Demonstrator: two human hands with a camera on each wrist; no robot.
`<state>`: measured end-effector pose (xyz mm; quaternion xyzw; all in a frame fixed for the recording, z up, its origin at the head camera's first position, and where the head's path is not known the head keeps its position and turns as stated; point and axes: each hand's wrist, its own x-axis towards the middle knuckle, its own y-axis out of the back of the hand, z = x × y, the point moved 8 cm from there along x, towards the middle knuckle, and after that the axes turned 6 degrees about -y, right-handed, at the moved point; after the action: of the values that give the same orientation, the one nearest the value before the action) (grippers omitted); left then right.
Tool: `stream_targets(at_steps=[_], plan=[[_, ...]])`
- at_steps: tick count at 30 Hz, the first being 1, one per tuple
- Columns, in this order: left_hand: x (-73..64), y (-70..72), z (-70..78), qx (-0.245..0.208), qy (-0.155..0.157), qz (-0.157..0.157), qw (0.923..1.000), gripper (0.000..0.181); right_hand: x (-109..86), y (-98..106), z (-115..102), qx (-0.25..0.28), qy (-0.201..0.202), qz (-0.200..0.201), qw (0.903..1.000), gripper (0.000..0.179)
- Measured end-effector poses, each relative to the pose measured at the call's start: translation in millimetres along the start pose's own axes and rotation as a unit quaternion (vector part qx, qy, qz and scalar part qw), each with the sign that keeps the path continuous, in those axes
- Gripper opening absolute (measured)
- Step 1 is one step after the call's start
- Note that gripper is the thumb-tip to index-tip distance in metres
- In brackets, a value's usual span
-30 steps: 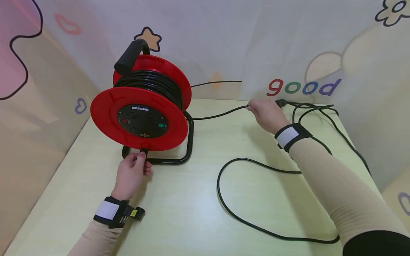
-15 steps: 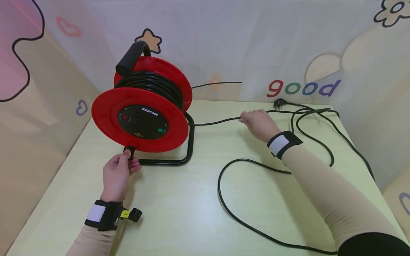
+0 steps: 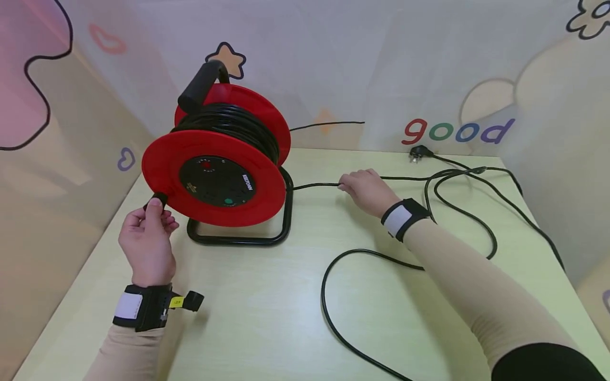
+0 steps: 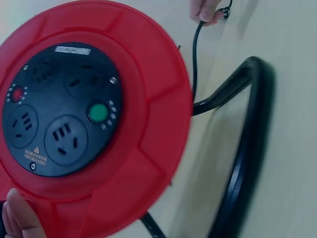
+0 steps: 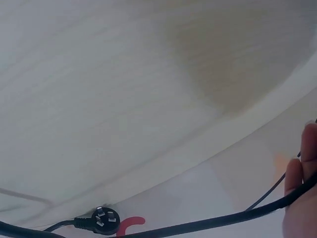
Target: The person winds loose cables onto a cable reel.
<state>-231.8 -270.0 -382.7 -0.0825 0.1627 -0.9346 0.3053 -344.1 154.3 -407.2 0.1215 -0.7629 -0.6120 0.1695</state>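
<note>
A red cable reel (image 3: 214, 211) with black cord wound on its drum stands on a black tube frame (image 3: 248, 241). My left hand (image 3: 149, 241) pinches the black crank knob (image 3: 158, 199) at the lower left of the reel's front disc. In the left wrist view, fingertips (image 4: 22, 210) show at the disc's edge. To the right of the reel, my right hand (image 3: 369, 191) grips the black cord (image 3: 314, 185), which runs between the reel and the loose loops. In the right wrist view, the cord (image 5: 218, 221) passes through the fingers (image 5: 309, 148).
The cord's plug (image 3: 420, 152) lies at the back of the table near the wall. Loose loops of cord (image 3: 491, 233) spread over the table's right side, with another bend (image 3: 326, 296) at the front. A printed backdrop (image 3: 310, 53) stands behind.
My left hand has carried the knob leftward and up, and the reel's disc has turned clockwise. My right hand has moved left and slightly toward me with the cord.
</note>
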Motion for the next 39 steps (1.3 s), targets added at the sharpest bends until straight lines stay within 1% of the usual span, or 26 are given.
stream_targets(at_steps=[3,5,7,10,12,15,18,20,22,25,28,32,37,39], plan=[[2.7,-4.9,11.4,-0.014,-0.033,-0.005,0.9994,0.036,-0.3,-2,0,-0.005,-0.001,-0.001,1.0000,0.019],[3.4,-9.4,19.2,-0.020,-0.056,-0.009,0.9982,0.035,-0.8,-2,2,0.000,-0.007,-0.003,1.0000,0.019],[3.4,-15.5,29.0,-0.023,-0.088,-0.013,0.9957,0.032,-1.6,-2,5,0.014,-0.020,-0.006,0.9997,0.018],[1.3,-27.6,43.6,-0.031,-0.132,-0.021,0.9906,0.030,-2.8,-4,10,0.050,-0.046,-0.015,0.9976,0.017],[-1.4,-37.3,52.8,-0.034,-0.158,-0.032,0.9863,0.029,-1.9,-8,10,0.068,-0.052,-0.022,0.9961,0.017],[-6.4,-52.4,63.4,-0.045,-0.181,-0.057,0.9808,0.030,2.0,-11,4,0.081,-0.042,-0.027,0.9954,0.020],[-10.8,-65.5,71.5,-0.040,-0.204,-0.083,0.9746,0.029,6.1,-11,-5,0.085,-0.034,-0.026,0.9954,0.021],[-12.6,-71.5,75.0,-0.034,-0.215,-0.092,0.9718,0.027,7.7,-11,-9,0.085,-0.038,-0.027,0.9953,0.021],[-13.6,-75.0,76.4,-0.025,-0.220,-0.094,0.9707,0.026,8.2,-11,-11,0.086,-0.045,-0.032,0.9948,0.021],[-14.5,-77.1,76.7,-0.014,-0.222,-0.089,0.9710,0.026,8.1,-12,-12,0.084,-0.050,-0.039,0.9944,0.021],[-15.3,-78.7,77.5,0.000,-0.230,-0.089,0.9692,0.025,8.0,-12,-14,0.083,-0.046,-0.036,0.9949,0.021],[-17.6,-85.2,81.0,0.006,-0.251,-0.103,0.9625,0.022,8.6,-12,-20,0.085,-0.031,-0.030,0.9954,0.020],[-23.5,-98.4,86.5,-0.003,-0.278,-0.132,0.9514,0.020,11.4,-14,-31,0.084,-0.011,-0.036,0.9957,0.021],[-25.2,-103.7,88.1,-0.012,-0.279,-0.142,0.9495,0.017,12.8,-16,-35,0.080,-0.007,-0.041,0.9959,0.021]])
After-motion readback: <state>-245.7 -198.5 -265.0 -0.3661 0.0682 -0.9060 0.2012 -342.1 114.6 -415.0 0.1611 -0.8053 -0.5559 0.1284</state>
